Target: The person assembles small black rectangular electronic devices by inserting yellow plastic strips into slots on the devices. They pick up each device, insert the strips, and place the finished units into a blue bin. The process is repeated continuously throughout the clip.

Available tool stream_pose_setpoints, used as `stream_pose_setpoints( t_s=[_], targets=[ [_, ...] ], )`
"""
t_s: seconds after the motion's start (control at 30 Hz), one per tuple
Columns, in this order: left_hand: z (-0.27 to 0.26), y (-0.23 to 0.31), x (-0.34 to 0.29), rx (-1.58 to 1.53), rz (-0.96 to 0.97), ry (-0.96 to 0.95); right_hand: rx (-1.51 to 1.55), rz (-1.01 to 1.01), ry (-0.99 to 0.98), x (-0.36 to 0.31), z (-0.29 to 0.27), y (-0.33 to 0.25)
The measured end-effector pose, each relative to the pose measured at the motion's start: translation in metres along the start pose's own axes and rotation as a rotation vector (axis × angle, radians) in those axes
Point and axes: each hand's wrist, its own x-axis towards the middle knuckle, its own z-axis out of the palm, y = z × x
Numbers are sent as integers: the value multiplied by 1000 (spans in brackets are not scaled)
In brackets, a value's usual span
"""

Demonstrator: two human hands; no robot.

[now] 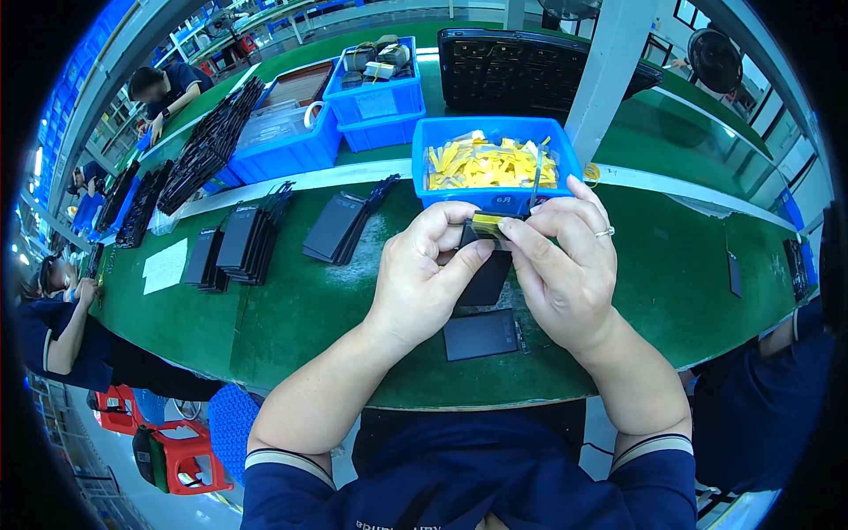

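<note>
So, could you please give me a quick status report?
Left hand gripping flat black rectangular piece. Right hand touching thin yellow strip on its upper end. Nothing visibly blocking.

Three dark pack stacks (246, 240) are seen between nine and ten o'clock, one flat pack (480, 336) at five, two stacked blue bins (375, 104) at eleven, one blue tub (468, 196) of yellow strips (490, 163) at one, two red stools (203, 453) at eight.

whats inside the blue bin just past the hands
The bin holds a loose heap of yellow strips, with some whitish bits among them. The heap covers the bottom, so anything underneath can't be seen; the right hand hides the near right corner.
</note>
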Motion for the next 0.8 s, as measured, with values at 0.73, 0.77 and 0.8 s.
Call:
stream_pose_setpoints(
  t_s=[0.73,0.77,0.8],
  targets=[
    [9,6,-4,532,355,145,99,151,-79,1,0,8],
    [7,6,-3,550,344,150,118,154,-91,0,1,9],
    [3,6,0,569,332,158,140,174,-98,1,0,7]
  ],
)
